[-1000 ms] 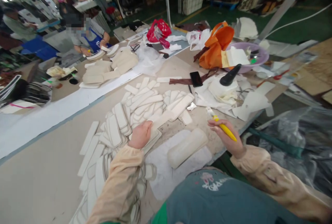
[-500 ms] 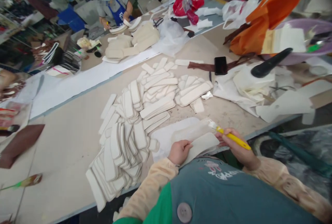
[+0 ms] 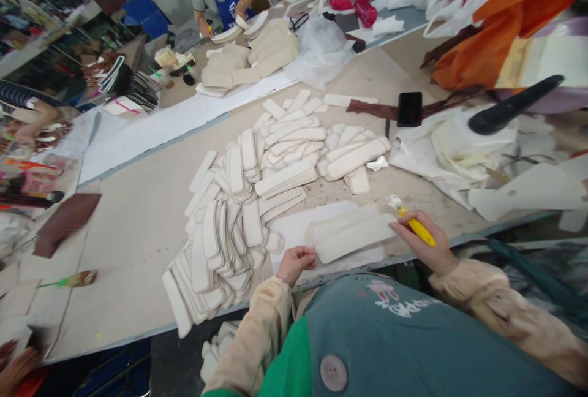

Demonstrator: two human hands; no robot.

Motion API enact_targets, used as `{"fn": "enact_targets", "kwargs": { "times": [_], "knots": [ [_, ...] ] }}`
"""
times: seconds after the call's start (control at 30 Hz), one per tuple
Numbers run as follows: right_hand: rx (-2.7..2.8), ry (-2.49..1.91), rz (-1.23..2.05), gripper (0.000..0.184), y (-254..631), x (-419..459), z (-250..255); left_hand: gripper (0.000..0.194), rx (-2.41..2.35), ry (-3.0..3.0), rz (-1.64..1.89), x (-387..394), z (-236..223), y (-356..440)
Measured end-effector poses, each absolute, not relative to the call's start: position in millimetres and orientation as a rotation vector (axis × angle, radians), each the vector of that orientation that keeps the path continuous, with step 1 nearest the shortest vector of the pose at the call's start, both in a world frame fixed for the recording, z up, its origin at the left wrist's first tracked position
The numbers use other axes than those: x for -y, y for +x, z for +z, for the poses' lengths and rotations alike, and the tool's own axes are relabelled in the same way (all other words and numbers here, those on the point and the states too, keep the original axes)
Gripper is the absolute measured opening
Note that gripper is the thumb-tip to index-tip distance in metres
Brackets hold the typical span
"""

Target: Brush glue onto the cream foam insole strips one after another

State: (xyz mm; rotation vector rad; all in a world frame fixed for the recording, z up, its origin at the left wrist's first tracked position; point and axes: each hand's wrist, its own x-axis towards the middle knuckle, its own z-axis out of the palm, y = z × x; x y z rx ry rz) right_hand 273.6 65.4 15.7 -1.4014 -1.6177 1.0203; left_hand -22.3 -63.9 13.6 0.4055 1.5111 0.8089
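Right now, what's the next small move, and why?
Probably lower the yellow brush onto the pale strip: it lies over the white sheet, the left hand is by one end, and the right hand holds the brush, bristles seemingly off the strip.

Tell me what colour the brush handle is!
The brush handle is yellow; it shows best in the head view.

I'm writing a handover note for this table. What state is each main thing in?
Right hand: closed around the brush.
Yellow-handled brush with whitish bristles: held slanted, bristles pointing away from the person.
Left hand: fingers bent together beside the strip's left end; contact unclear.
Long cream strip with rounded corners: unfolded, over white paper.
Other cream strips: heaped, overlapping.
Black rectangular phone: lying, screen dark.
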Motion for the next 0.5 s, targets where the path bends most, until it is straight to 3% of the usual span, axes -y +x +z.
{"fn": "enact_targets", "kwargs": {
  "times": [0.23, 0.4, 0.5],
  "knots": [
    [1.556, -1.296, 1.237, 0.027, 257, -79, 36, 0.027, -1.607, 0.536, 0.878, 46, 14, -8],
    [1.543, -1.325, 1.407, 0.03, 256, -61, 60, 0.055, -1.796, 1.159, 0.878, 63, 11, -13],
    [1.473, -1.355, 1.418, 0.033, 253, -54, 67, 0.04, -1.642, 1.36, 0.801, 65, 14, -14]
  ]
}}
